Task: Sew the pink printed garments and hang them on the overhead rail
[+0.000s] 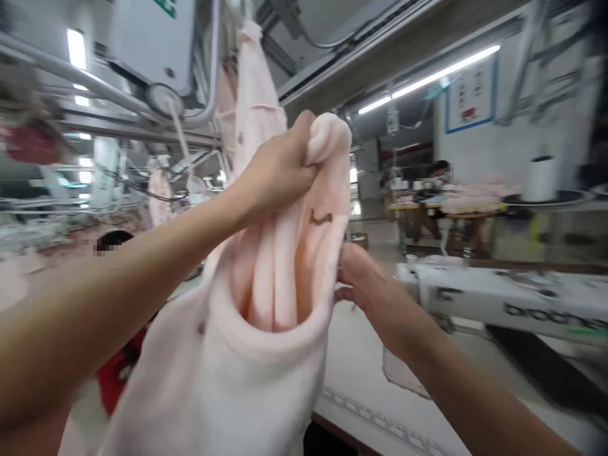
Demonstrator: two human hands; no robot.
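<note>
A pale pink fleecy garment (pixel 266 386) hangs in front of me, with a round, thick-edged opening facing the camera. My left hand (pixel 289 158) is closed on a bunched upper part of it and holds it up. Inside the opening, soft folds and a small dark squiggly mark show. My right hand (pixel 363 275) is at the right edge of the cloth, fingers bent and partly hidden behind it. Whether those fingers pinch the fabric cannot be made out. Behind my left hand, another pale pink piece (pixel 259 88) hangs from above.
To the right, a white sewing machine (pixel 503 297) stands on a white worktable (pixel 361 373) with a ruler strip along its edge. A thread cone (pixel 541 177) stands farther back. A grey box (pixel 152 44) and metal rails are overhead. People sit in the background.
</note>
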